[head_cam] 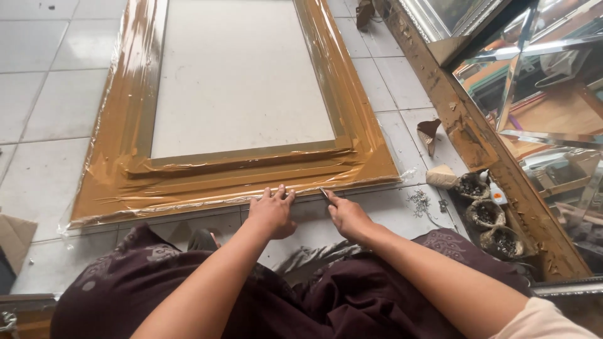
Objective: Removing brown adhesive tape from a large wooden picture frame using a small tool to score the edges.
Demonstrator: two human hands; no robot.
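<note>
A large rectangular gold-brown frame wrapped in clear plastic film lies flat on the white tiled floor, its near long edge running left to right just beyond both hands. The left hand presses flat, fingers spread, on that edge; the right hand, just beside it, pinches a thin metal blade whose tip meets the same edge.

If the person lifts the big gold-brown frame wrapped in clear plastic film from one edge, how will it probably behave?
The gold-brown rectangular frame wrapped in clear plastic film lies flat on the white tiled floor and looks rigid, so it would probably lift as one stiff piece. It spans several tiles, so likely heavy and awkward. The film is glossy and wrinkled, so it may slip under the left hand.
</note>
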